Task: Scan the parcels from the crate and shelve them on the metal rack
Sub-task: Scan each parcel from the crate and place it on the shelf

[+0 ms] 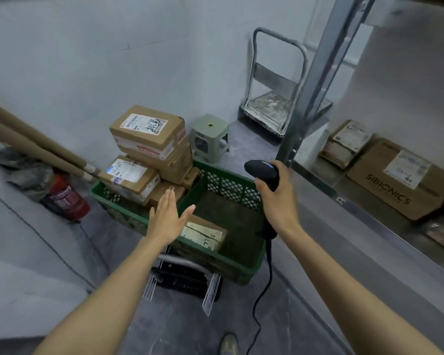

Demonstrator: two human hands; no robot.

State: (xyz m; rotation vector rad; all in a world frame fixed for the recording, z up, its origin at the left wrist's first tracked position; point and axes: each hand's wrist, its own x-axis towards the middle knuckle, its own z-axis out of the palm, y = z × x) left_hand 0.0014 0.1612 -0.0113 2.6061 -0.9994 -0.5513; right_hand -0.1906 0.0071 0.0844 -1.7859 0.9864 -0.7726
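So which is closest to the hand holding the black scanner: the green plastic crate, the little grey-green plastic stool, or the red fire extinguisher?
From the right hand:
1. Green plastic crate, just beneath and left.
2. Grey-green plastic stool, beyond the crate.
3. Red fire extinguisher, far left on the floor.

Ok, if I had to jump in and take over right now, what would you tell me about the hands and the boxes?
Left hand: open and flat, holding nothing, hovering over the green crate.
Right hand: gripping the black scanner, its cord hanging down toward the floor.
In the crate: a stack of parcels piled at the far end, plus one flat parcel near the front by the left hand.
Done: two boxes, including the SIBIONICS box, sit on the metal rack at right.
Left: pick up, scan and shelve every parcel in the crate.
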